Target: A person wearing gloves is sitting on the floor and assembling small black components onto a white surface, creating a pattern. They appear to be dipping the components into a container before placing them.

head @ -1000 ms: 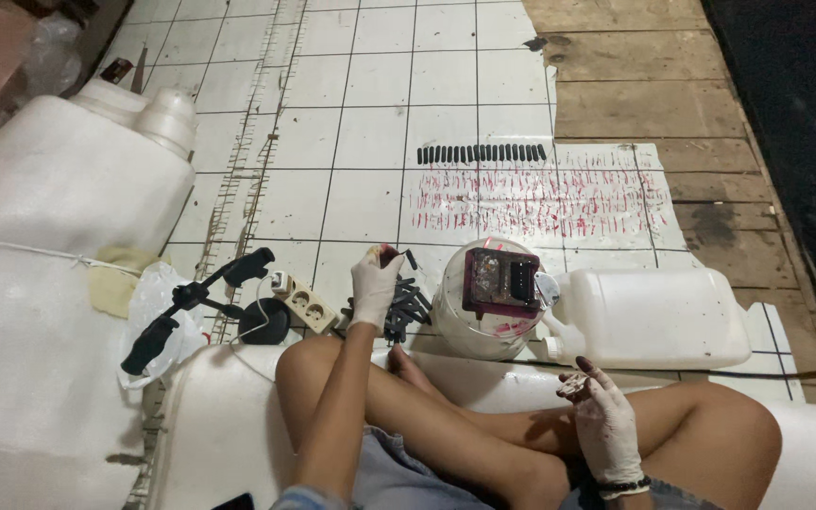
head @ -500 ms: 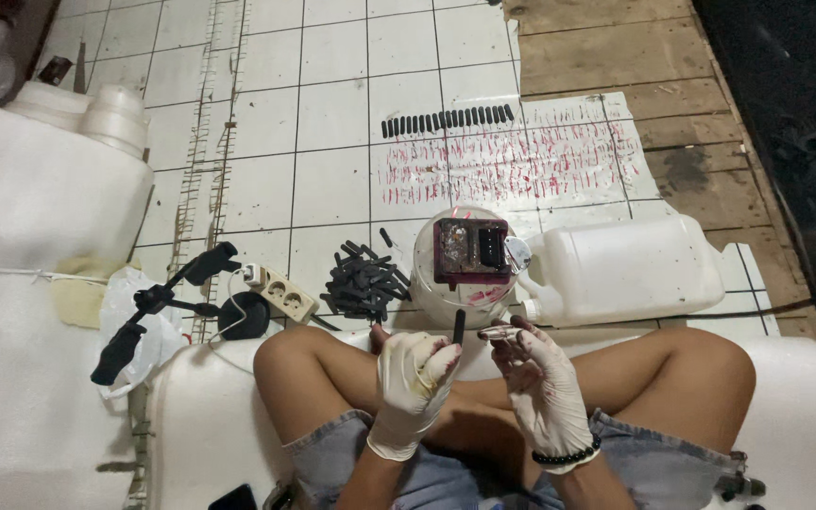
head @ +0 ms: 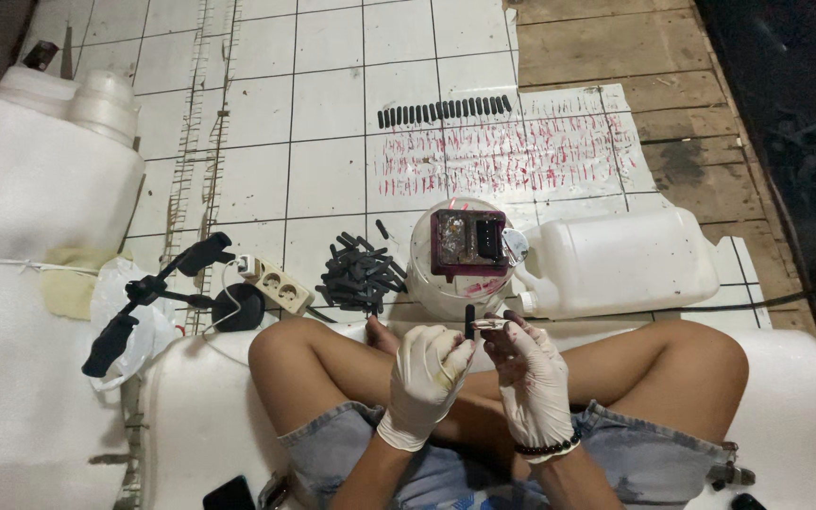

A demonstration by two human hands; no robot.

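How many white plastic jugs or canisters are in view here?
2. One translucent white plastic jug lies on its side right of the round white tub; a big white plastic canister is at left. More may lie off-frame.

Our one view from the camera on our head, facing steeply down over our crossed legs, our gloved left hand (head: 427,378) and right hand (head: 533,382) close below, tiled floor (head: 328,104) stretching away toward the top edge, no second view to overlap.

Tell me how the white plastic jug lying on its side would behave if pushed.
The white jug looks empty, so probably light and easily slid. Its flat-sided body probably resists rolling. It lies against the round tub, so a leftward push may shift that too.
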